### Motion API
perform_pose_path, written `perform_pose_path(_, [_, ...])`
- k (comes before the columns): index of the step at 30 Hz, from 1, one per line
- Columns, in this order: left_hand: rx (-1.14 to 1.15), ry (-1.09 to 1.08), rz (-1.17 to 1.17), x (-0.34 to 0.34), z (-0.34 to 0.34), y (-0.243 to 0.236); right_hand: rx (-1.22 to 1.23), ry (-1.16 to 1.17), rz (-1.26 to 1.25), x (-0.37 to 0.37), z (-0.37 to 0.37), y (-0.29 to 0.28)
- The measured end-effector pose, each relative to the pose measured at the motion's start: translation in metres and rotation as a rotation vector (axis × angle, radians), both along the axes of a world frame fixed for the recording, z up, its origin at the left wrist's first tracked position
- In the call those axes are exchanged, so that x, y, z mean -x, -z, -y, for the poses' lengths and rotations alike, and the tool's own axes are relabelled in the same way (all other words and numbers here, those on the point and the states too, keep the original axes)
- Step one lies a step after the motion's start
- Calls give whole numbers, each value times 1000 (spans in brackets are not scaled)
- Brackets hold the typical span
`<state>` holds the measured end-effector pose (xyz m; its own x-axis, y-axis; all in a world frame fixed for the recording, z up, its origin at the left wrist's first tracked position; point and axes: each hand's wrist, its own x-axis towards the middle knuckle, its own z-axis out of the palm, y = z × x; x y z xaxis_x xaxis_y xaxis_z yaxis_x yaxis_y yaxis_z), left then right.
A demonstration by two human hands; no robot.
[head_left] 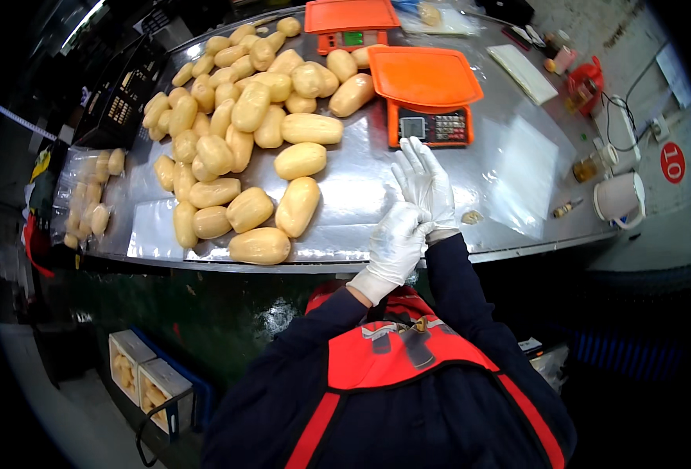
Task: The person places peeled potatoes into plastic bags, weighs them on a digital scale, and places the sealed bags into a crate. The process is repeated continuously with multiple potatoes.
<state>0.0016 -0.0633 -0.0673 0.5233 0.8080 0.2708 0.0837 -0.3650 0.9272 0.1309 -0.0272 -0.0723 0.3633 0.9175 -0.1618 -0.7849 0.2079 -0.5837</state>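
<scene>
Both my hands wear white gloves and meet above the near edge of the metal table (361, 184). My left hand (394, 244) is closed, its fingers pinching the cuff of the right glove at the wrist. My right hand (425, 184) is held with its fingers stretched out and holds nothing. Just beyond its fingertips stands an orange scale (427, 76) with a dark keypad and an empty pan. To the left of my hands lies a large heap of yellow peeled potatoes (251, 107), the nearest being a potato (260, 246) at the table's front edge.
A second orange scale (351, 16) stands farther back. Clear plastic sheets (517, 176) lie on the right, near a white bucket (619, 197) and a red jug (586, 82). Black crates (114, 94) and a bag of potatoes (91, 191) border the left side. White boxes (157, 387) sit low at left.
</scene>
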Motion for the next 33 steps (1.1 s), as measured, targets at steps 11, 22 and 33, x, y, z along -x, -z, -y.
perform_pose_path(11, [215,250,-60,27,-64,-7,262,7,388,24,-51,-18])
perform_pose_path(22, [405,347,-30,-18,-67,-4,-153,-159,-73,-31,-51,-31])
perform_pose_path(33, [592,111,-124,-76,-31,36,1178,22,1802,-282,99,22])
